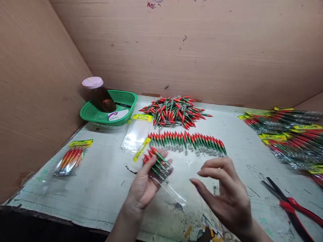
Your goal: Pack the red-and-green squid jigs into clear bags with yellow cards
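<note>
My left grip point(145, 188), palm up, pinches a small bunch of slim red-and-green lures with wiry silver ends point(158, 164), thumb pressed over the top and fingers beneath, probably so the tapered bodies lie side by side instead of rolling apart. A clear plastic sleeve with a yellow printed header point(141, 150) is in that same hold; blur leaves me unable to tell whether every lure sits inside it. My right grip point(225, 193) hangs to the right, thumb and bent fingers apart with nothing between them, over the worn white counter point(106, 188). Beyond, a row of matching lures point(186, 143) points its red tips far and its wiry ends near, perhaps for easy counting, in front of a loose heap of the same lures point(174, 112). A flat stack of clear yellow-headed sleeves point(137, 134) lies at the row's left end, likely for short reach. Open red-and-black scissors point(286, 201) rest at the near right, out of the middle.
</note>
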Demonstrator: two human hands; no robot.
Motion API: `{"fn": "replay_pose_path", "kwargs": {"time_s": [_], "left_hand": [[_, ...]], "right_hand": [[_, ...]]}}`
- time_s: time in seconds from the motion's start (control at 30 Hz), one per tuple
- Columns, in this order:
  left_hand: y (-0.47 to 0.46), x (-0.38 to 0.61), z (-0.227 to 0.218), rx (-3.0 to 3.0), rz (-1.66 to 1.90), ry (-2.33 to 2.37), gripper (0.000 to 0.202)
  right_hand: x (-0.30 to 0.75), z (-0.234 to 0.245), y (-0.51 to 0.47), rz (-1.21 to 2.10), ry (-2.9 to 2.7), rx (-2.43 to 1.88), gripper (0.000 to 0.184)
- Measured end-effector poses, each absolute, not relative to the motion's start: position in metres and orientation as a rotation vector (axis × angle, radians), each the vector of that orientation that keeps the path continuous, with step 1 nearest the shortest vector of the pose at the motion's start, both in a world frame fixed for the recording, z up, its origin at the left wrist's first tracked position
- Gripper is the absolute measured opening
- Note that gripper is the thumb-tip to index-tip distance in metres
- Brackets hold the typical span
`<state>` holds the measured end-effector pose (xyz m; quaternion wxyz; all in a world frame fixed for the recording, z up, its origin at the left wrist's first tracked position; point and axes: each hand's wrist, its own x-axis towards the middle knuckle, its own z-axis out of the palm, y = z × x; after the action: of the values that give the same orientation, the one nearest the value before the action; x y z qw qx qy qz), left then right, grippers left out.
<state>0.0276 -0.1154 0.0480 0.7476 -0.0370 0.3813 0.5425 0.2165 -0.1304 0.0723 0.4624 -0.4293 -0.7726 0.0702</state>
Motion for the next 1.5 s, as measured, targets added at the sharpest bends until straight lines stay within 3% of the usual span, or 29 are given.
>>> {"fn": "replay_pose_path", "kwargs": {"time_s": [0.2,0.27,0.43,0.53,0.7,0.9,1.2,1.5], "left_hand": [[-0.109,-0.021,0.052,-0.09,1.448,0.913,0.033],[-0.11,-0.022,0.05,-0.103,1.439,0.914,0.035],[-0.111,-0.009,0.047,-0.11,1.366,0.887,0.036],[-0.111,-0.006,0.048,-0.101,1.343,0.898,0.036],[-0.109,-0.003,0.044,-0.093,1.315,0.922,0.035],[-0.108,0.016,0.041,-0.034,1.171,0.901,0.026],[-0.116,0.039,0.047,0.002,1.122,0.916,0.026],[-0.119,0.043,0.045,0.041,1.108,0.901,0.021]], "right_hand": [[0.198,0.013,-0.119,0.663,-2.25,-1.081,0.022],[0.182,-0.011,-0.123,0.648,-2.36,-1.06,0.028],[0.158,-0.038,-0.13,0.478,-2.385,-1.031,0.007],[0.176,-0.021,-0.128,0.528,-2.331,-1.019,0.009],[0.249,0.048,-0.13,0.763,-2.135,-1.064,0.01],[0.269,0.112,-0.148,0.831,-2.393,-0.86,0.016],[0.225,0.086,-0.138,0.113,-2.311,-0.968,0.019],[0.226,0.076,-0.139,0.031,-2.3,-0.929,0.023]]}}
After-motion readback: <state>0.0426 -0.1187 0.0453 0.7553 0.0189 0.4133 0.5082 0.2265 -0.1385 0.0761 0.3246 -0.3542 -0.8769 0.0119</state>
